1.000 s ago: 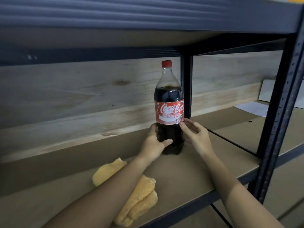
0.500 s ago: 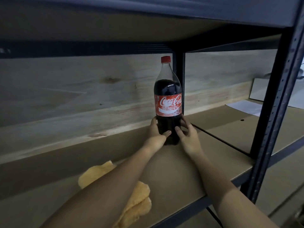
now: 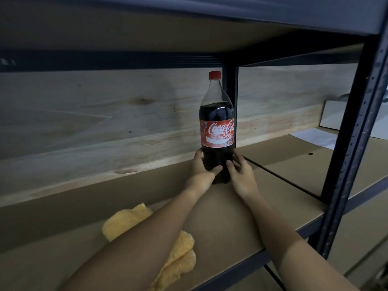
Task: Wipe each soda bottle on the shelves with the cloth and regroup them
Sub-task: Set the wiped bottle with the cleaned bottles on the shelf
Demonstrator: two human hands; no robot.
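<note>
a tall clear plastic soda bottle (image 3: 217,127) stood upright toward the far side of the shelf (image 3: 231,217), close to the pale, grainy wooden back panel (image 3: 94,122) and just in front of a dark metal upright (image 3: 230,106). it had a round red cap (image 3: 214,74), a rounded shoulder that was see-through above the dark cola, and a glossy red label wrapped around its middle. the left hand (image 3: 202,166) gripped the lower body of the bottle from the left, its thumb curled across the near face under the label. the right hand (image 3: 241,174) held the same lower part from the right, thumb on the near face and fingers curved around the side. the shelf board was flat, matte and brown like fibreboard, edged by a dark metal rail at its near side. a soft, crumpled yellow cloth (image 3: 178,253) lay on the near left part of the board, partly hidden under the left forearm and well apart from the bottle. to the right, beyond a perforated dark metal post (image 3: 357,143), a flat white sheet of paper (image 3: 315,137) lay on the neighbouring shelf.
</note>
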